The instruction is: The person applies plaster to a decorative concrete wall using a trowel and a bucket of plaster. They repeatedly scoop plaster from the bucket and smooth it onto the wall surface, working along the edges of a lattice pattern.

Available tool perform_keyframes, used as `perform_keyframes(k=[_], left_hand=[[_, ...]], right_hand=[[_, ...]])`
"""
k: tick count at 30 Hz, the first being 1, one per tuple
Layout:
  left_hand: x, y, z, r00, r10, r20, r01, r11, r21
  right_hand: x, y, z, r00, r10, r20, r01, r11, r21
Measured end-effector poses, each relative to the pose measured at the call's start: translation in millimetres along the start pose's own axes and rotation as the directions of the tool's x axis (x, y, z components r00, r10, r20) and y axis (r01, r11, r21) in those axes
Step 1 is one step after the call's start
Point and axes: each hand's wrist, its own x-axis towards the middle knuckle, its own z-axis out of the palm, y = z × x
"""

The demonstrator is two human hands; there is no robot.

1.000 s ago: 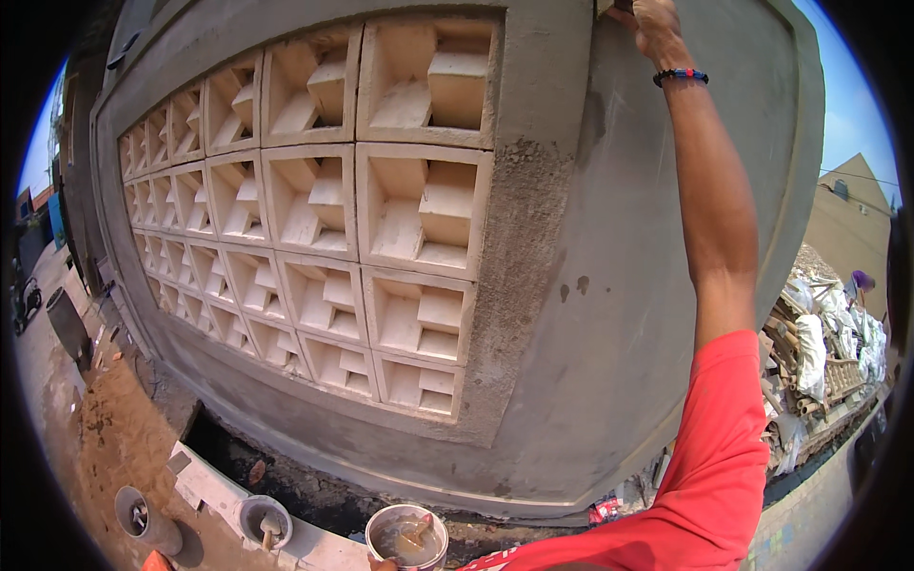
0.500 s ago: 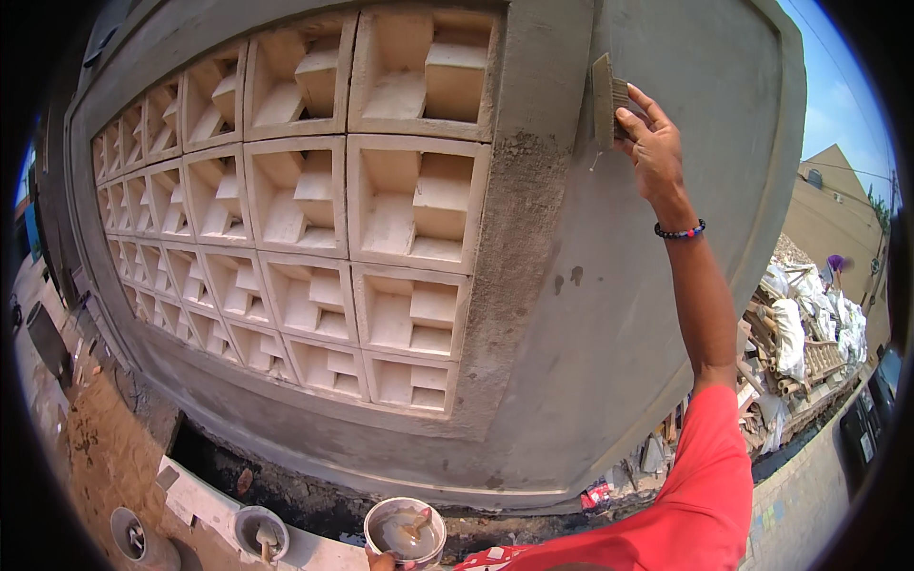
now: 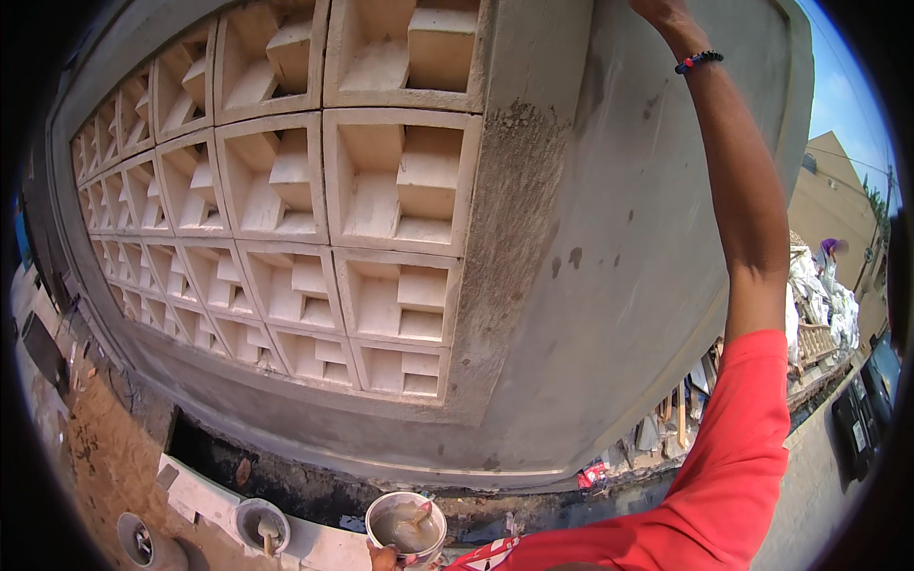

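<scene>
My right hand (image 3: 659,9) is raised high against the grey plastered wall (image 3: 628,247), a beaded bracelet on its wrist. The picture's upper edge cuts off its fingers, so whatever they hold is out of sight. Low in the middle, my left hand (image 3: 384,558) grips the side of a white bucket (image 3: 440,545). Inside the bucket is a watery grey mix (image 3: 398,525), with a tool (image 3: 422,513) standing in it; its lower end is hidden.
Pale vent blocks (image 3: 397,181) fill the wall's left part. A dark trench (image 3: 305,490) runs along its foot. Beside it stand a second bucket (image 3: 249,526) with a handled tool in it and a grey cylinder (image 3: 164,552). Rubble and white sacks (image 3: 826,300) are heaped at right, near another person (image 3: 828,259).
My right arm has reached higher, taking the hand and its flat, ribbed rectangular block past the upper edge. The left hand stays at the bucket. The view has shifted slightly.
</scene>
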Motion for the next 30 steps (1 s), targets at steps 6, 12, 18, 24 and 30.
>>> perform_keyframes(k=[6, 12, 18, 24, 30], left_hand=[[5.5, -4.9, 3.9, 0.998, -0.048, -0.032, 0.046, 0.996, -0.072], [-100.4, 141.4, 47.6, 0.995, -0.09, -0.033, 0.085, 0.989, -0.122], [-186.1, 255.6, 88.5, 0.996, -0.08, -0.036, 0.075, 0.989, -0.125], [-142.0, 204.8, 58.4, 0.995, -0.095, -0.005, 0.094, 0.988, -0.12], [-142.7, 204.3, 65.9, 0.995, -0.05, -0.092, 0.029, 0.976, -0.217]], right_hand=[[-150.5, -109.6, 11.4, 0.983, -0.077, 0.167, 0.078, 0.997, 0.003], [-177.5, -133.3, -5.4, 0.982, -0.087, 0.169, 0.066, 0.99, 0.125], [-73.5, -55.8, -10.9, 0.999, 0.019, -0.028, -0.02, 0.999, -0.026], [-183.1, -128.0, 12.6, 0.984, -0.081, 0.161, 0.073, 0.996, 0.053], [-231.3, -145.2, -8.3, 0.944, 0.284, 0.17, -0.329, 0.861, 0.388]])
